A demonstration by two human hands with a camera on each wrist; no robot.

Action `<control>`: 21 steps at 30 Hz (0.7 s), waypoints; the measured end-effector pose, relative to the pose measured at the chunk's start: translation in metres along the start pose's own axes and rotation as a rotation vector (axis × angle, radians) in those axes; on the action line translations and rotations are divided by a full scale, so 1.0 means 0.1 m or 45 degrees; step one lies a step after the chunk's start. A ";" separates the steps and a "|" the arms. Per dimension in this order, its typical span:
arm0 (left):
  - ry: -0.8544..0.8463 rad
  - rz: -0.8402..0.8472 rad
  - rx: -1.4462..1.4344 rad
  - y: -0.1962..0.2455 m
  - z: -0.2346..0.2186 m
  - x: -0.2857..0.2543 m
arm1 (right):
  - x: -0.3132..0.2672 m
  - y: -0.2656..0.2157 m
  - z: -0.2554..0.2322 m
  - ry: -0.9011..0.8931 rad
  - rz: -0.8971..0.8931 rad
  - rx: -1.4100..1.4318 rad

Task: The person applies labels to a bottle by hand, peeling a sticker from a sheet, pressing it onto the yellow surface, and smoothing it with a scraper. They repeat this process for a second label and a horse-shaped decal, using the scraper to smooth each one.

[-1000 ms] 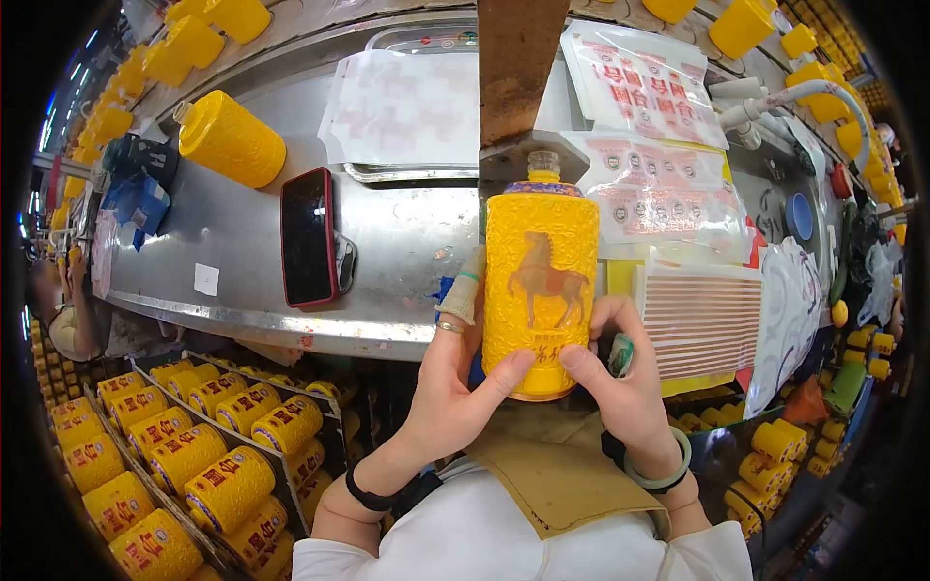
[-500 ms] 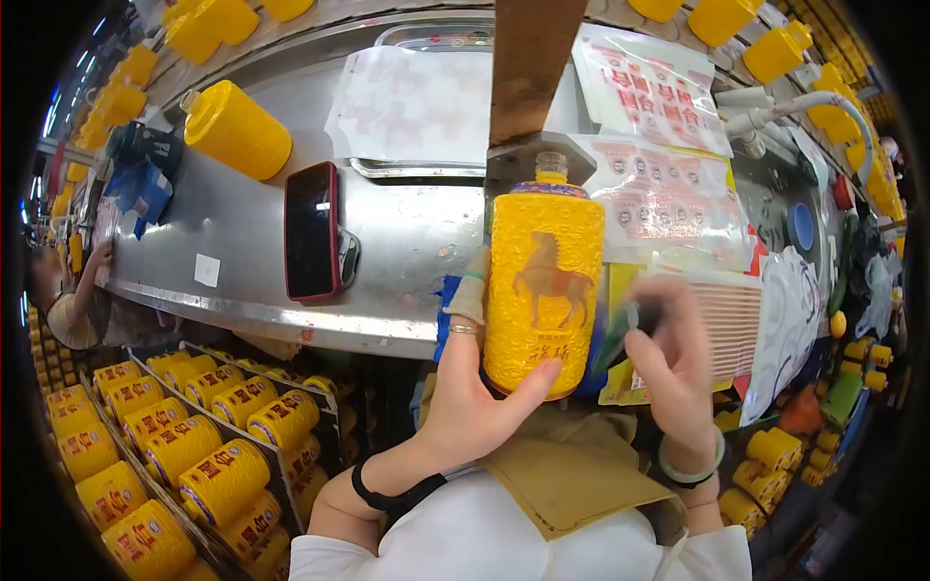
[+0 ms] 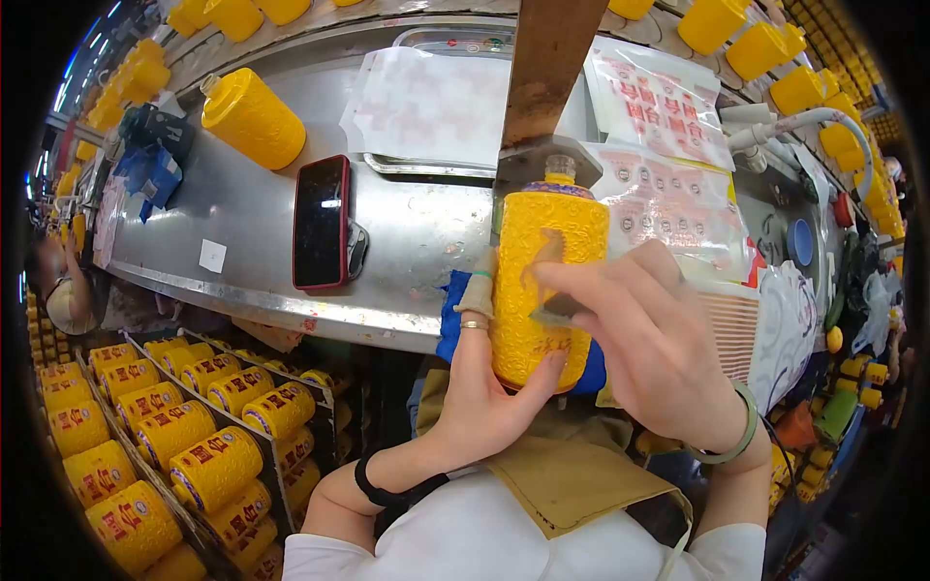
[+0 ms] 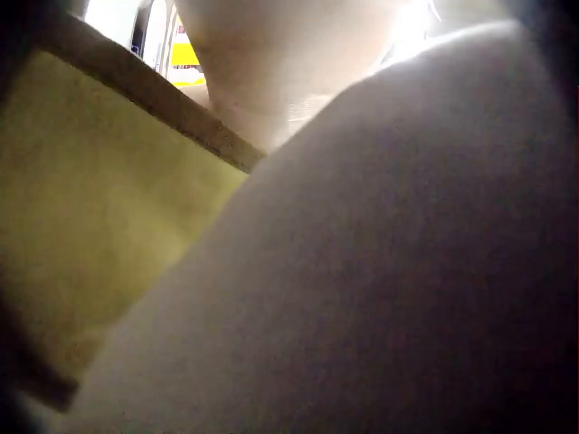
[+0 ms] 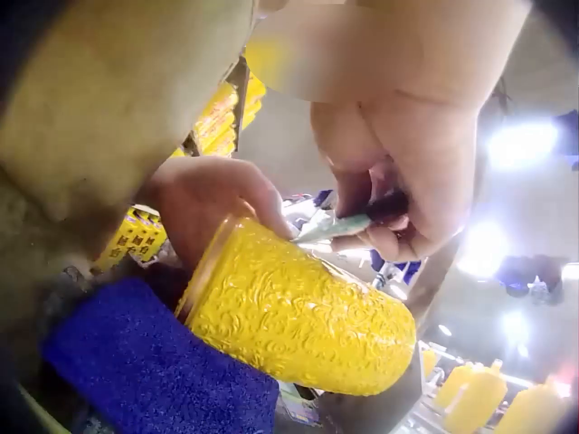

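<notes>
My left hand (image 3: 480, 407) grips a yellow embossed bottle (image 3: 518, 339) with a clear neck and a brown horse decal, the thumb lying across its lower front. A cloth fingertip cover sits on one left finger, and a ring shows below it. My right hand (image 3: 664, 353) pinches a small flat tool (image 5: 348, 224) with a dark handle and a pale greenish end, its tip right at the decal side of the bottle. Those right fingers partly cover the horse. A blue cloth (image 5: 154, 353) lies behind the bottle. Mostly blurred skin and tan apron fill the left wrist view.
On the metal bench lie a phone (image 3: 321, 223), another yellow bottle (image 3: 254, 118) and a tray with a white sheet (image 3: 426, 111). Decal sheets (image 3: 668, 194) lie to the right of a brown post (image 3: 547, 73). Racked yellow bottles (image 3: 218, 470) stand at lower left.
The right hand has let go of the bottle's side, moved away with the small tool, then come back over the horse decal. The left hand keeps holding the bottle.
</notes>
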State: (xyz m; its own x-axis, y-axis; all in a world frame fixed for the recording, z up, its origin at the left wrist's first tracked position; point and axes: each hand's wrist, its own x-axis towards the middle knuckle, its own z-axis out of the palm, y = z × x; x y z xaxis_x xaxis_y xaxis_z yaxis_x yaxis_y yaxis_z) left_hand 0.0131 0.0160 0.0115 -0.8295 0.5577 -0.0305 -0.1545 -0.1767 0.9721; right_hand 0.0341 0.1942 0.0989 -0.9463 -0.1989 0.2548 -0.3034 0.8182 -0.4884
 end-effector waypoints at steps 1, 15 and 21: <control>0.000 0.002 -0.001 0.00 0.00 0.00 | 0.02 0.00 -0.01 0.010 -0.011 0.027; -0.034 -0.129 -0.215 0.08 -0.13 0.02 | -0.62 0.04 0.56 0.235 0.956 1.235; -0.056 -0.105 -0.198 0.07 -0.13 0.02 | -0.60 -0.01 0.67 0.292 0.982 1.230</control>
State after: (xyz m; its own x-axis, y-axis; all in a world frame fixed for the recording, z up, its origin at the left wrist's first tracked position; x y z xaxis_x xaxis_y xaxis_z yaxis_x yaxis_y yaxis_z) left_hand 0.0032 0.0049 0.0155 -0.7866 0.6101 -0.0949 -0.3049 -0.2502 0.9189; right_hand 0.0837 0.1697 0.0283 -0.9018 0.3316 -0.2770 0.2700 -0.0681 -0.9605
